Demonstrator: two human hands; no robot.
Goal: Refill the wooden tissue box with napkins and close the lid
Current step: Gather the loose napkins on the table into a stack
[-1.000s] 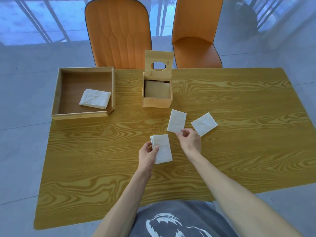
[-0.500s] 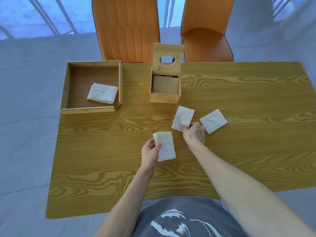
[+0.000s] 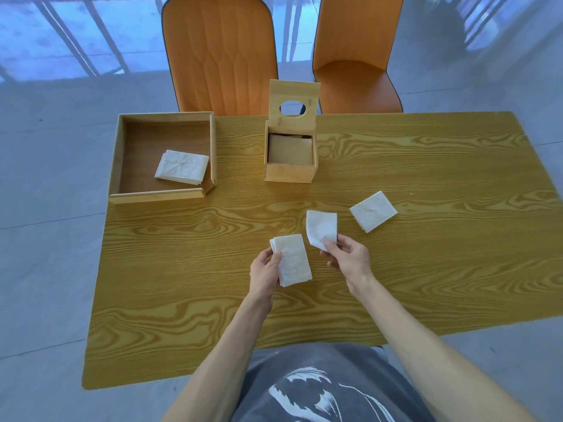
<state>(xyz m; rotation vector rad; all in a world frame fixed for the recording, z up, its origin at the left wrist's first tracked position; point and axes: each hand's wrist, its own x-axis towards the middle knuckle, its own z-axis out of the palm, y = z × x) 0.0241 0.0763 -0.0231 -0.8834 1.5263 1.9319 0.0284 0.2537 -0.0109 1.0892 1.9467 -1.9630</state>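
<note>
The wooden tissue box [image 3: 289,172] stands at the table's far middle with nothing inside, its lid [image 3: 294,102] with a round hole raised upright. My left hand [image 3: 265,272] grips a small stack of white napkins [image 3: 293,259] by its left edge. My right hand [image 3: 349,259] pinches the near corner of a single napkin [image 3: 321,227], lifted off the table and curling. Another napkin [image 3: 373,211] lies flat to the right of it.
A shallow wooden tray [image 3: 166,197] at the far left holds a folded napkin pile [image 3: 182,167]. Two orange chairs [image 3: 220,53] stand behind the table [image 3: 426,254]. The table's left edge runs just beside the tray.
My right hand has lifted the middle napkin off the table and drawn it nearer to the stack in my left hand. The camera has tilted slightly.
</note>
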